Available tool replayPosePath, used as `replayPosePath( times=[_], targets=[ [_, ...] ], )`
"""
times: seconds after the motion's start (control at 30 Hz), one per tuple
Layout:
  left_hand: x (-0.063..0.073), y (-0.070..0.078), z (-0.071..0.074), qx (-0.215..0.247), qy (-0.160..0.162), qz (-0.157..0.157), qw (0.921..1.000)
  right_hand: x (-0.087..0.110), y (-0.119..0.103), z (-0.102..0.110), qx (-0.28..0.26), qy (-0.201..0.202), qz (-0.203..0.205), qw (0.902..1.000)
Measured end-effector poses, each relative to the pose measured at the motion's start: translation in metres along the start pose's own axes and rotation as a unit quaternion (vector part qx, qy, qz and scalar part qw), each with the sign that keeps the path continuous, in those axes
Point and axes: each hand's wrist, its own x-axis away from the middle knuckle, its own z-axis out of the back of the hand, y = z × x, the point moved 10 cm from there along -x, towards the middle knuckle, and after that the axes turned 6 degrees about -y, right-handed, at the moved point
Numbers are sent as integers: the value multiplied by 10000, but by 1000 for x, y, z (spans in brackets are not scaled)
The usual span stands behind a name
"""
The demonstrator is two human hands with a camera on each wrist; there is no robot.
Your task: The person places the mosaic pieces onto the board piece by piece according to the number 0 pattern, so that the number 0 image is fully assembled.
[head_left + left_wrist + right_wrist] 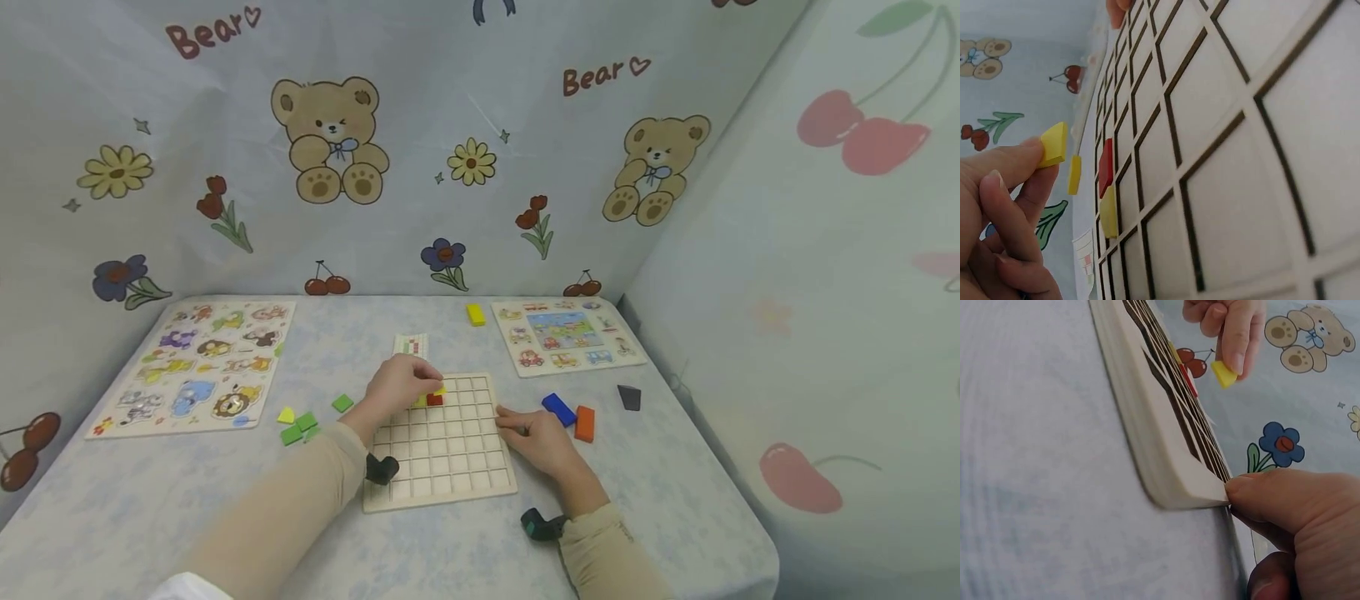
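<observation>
My left hand (397, 386) is over the far part of a wooden grid board (452, 454), pinching a small yellow tile (1054, 145) between thumb and fingertips. In the left wrist view that tile is held up off the board. A red tile (1105, 167) and another yellow tile (1108, 214) sit side by side in cells of the far rows. At the board's right edge, my right hand (538, 438) grips the rim, its thumb (1260, 490) pressed against the corner in the right wrist view.
Several green tiles (306, 422) and a yellow piece (286, 415) lie left of the board. Right of it are blue (558, 409), orange (585, 424) and dark (630, 397) pieces. A pattern card (411, 345), a yellow block (476, 314) and two picture puzzles (255, 333) (630, 354) stand farther back.
</observation>
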Motion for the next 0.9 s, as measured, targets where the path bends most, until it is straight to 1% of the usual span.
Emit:
replayPosePath(
  times=[0.07, 0.2, 0.33, 0.43, 0.63, 0.83, 0.9],
  targets=[
    [-5, 3, -6, -34, -28, -33, 10000, 0, -1, 0, 33, -18, 5, 10000],
    [-13, 7, -17, -272, -86, -99, 9995, -2, -2, -2, 78, -34, 26, 10000],
    [-16, 2, -25, -613, -168, 15, 9980, -3, -3, -4, 12, -80, 53, 10000],
    [-17, 0, -28, -734, -199, 42, 9971, -3, -2, -5, -5, -94, 39, 9999],
    [-18, 6, -31, -1042, -256, -142, 9941, -2, 1, -2, 51, -39, 1, 10000],
    [-18, 7, -34, -1259, -308, -17, 9916, -2, 1, -2, -11, -67, -29, 10000],
    [-17, 9, -35, -1279, -317, -30, 9913, -1, 1, -1, -16, -49, -46, 10000]
  ],
)
